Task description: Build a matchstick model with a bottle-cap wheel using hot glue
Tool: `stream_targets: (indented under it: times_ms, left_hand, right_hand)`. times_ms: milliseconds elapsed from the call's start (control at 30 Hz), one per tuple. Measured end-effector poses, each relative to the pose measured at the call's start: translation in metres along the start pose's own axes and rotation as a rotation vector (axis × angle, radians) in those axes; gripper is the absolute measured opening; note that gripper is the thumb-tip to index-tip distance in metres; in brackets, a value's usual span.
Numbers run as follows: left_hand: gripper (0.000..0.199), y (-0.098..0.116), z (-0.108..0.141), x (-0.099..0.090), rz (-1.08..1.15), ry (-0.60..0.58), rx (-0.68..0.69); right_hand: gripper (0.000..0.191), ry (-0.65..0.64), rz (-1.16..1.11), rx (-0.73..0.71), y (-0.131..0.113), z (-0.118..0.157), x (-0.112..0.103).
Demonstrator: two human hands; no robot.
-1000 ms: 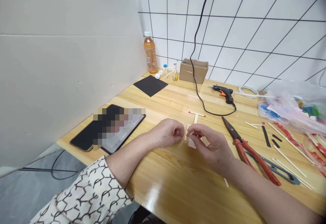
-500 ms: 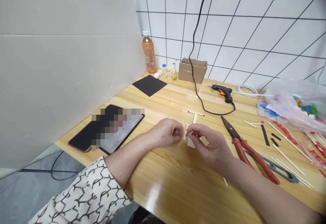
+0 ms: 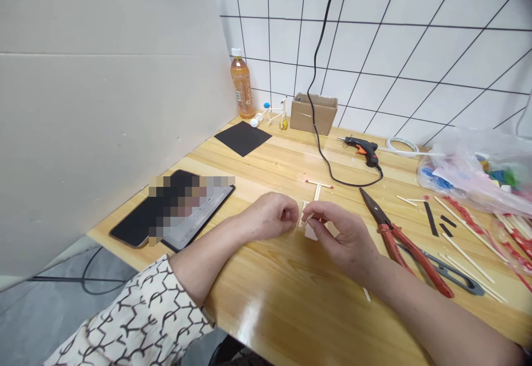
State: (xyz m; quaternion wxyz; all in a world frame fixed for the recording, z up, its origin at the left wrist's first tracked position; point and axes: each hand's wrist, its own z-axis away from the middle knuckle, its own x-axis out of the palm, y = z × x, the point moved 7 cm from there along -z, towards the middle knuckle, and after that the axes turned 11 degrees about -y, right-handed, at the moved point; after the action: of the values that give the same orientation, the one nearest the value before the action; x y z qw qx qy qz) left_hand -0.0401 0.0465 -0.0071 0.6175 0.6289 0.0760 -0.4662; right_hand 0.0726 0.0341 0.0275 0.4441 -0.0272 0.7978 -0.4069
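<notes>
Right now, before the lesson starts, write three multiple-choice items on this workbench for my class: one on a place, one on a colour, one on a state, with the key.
1. Where does the glue gun lie?
A. On the black sheet
B. On the wooden table, beyond the pliers
C. Inside the cardboard box

2. What colour are the pliers' handles?
A. Blue
B. Yellow
C. Red

3. How does the drink bottle stand?
A. Upright
B. On its side
C. Upside down

Right letters:
1. B, it lies on bare wood past the pliers' tip.
2. C, both handles show red.
3. A, its white cap points up.

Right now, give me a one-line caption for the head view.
The left hand and right hand pinch wooden sticks over a wooden table, beside a stick T-piece and red-handled pliers.
</notes>
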Motion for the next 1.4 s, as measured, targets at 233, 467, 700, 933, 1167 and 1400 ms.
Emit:
stream_targets:
  times_ms: [233,467,700,933,1167,1400]
  left_hand:
    - [0.011,-0.0003,-0.0001,0.0002,-0.003,0.007,0.012]
    - [0.011,0.0014,0.0006,-0.001,-0.003,0.002,0.014]
    - [0.011,0.0008,0.0002,-0.0007,-0.021,0.007,0.016]
    - [0.011,-0.002,-0.0007,0.0006,-0.013,0.007,0.016]
    - [0.011,-0.0027,-0.0007,0.0011,-0.023,0.003,0.025]
    - [0.012,-0.003,-0.0009,0.0012,-0.01,0.008,0.034]
  right_hand:
    - [0.021,0.0,0.008,-0.006,-0.0005,0.002,-0.0003]
    - [0.022,0.0,-0.006,-0.012,-0.0006,0.0003,-0.0001]
    - [0.022,-0.001,0.004,0.0,-0.0003,0.0014,0.0002]
    - [0.023,0.022,0.0,-0.026,-0.0009,0.0027,-0.0011]
    - [0.022,0.005,-0.009,-0.02,-0.001,0.0026,-0.001]
    - [0.022,0.015,-0.024,-0.027,-0.0013,0.0025,-0.0012]
